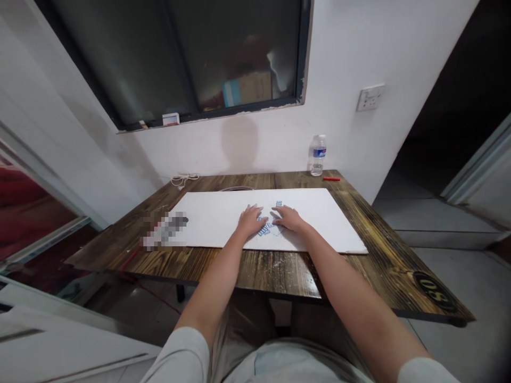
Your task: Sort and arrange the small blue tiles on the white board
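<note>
A large white board (223,215) lies flat on a dark wooden table (279,268). Both my hands rest on it near its front edge. My left hand (250,219) lies palm down with fingers stretched forward. My right hand (288,217) lies beside it, fingers flat and pointing left. Between and under the fingertips sit several small white pieces with blue print (268,227); one more (278,204) lies just beyond. I cannot make out what the print says.
A water bottle (318,155) and a red pen (331,178) stand at the table's back right by the wall. A white cord (184,179) lies at the back left. A blurred object (165,230) sits on the board's left end. A window is above.
</note>
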Tool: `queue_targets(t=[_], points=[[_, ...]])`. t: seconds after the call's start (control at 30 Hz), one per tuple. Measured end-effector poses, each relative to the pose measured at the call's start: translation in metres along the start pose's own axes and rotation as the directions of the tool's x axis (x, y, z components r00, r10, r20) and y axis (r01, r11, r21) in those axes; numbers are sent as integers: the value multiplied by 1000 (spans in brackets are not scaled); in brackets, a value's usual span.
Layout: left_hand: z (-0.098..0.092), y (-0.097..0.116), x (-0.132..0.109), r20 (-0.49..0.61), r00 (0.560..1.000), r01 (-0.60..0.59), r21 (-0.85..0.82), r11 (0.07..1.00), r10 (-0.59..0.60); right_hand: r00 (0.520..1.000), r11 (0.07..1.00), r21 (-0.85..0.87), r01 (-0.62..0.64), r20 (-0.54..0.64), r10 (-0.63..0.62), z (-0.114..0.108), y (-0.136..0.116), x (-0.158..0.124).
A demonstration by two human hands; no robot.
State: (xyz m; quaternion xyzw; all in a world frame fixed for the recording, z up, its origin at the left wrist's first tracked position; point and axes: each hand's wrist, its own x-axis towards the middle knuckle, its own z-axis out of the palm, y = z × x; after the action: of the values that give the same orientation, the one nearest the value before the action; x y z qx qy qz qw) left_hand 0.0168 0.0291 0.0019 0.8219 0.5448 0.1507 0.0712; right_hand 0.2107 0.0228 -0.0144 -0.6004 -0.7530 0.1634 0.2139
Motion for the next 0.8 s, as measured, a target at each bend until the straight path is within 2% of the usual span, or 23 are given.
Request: queue_targets(t=[0.13, 0.2, 0.3, 0.47, 0.57, 0.67, 0.73, 0.8], points=[[2, 7, -3, 130, 975, -178, -25, 984, 180, 979, 998, 5, -56, -194, 56, 10, -1, 0], [4, 7, -2, 152, 972, -182, -4, 983, 181, 963, 997, 39, -73, -258, 80, 13, 0, 1], [5, 4, 0, 82, 991, -107, 34, 994, 104, 947, 989, 122, -83, -299, 117, 13, 4, 2], [3, -2, 3, -54, 999, -4, 51, 999, 6, 973, 972, 227, -57, -205, 105, 3, 12, 5], [3, -1, 2, -106, 994, -2, 21, 1000, 4, 995, 968, 247, 44, -96, -21, -7, 18, 3], [4, 0, 2, -143, 989, -29, -13, 999, 27, 991, 965, 226, 132, -10, -134, -13, 23, 1], [4, 1, 2, -160, 986, -44, -27, 999, 39, 988, 968, 201, 150, 0, -153, -13, 23, 0], [4, 1, 2, -170, 984, -52, -38, 998, 45, 992, 979, 170, 114, -64, -105, -10, 23, 1]])
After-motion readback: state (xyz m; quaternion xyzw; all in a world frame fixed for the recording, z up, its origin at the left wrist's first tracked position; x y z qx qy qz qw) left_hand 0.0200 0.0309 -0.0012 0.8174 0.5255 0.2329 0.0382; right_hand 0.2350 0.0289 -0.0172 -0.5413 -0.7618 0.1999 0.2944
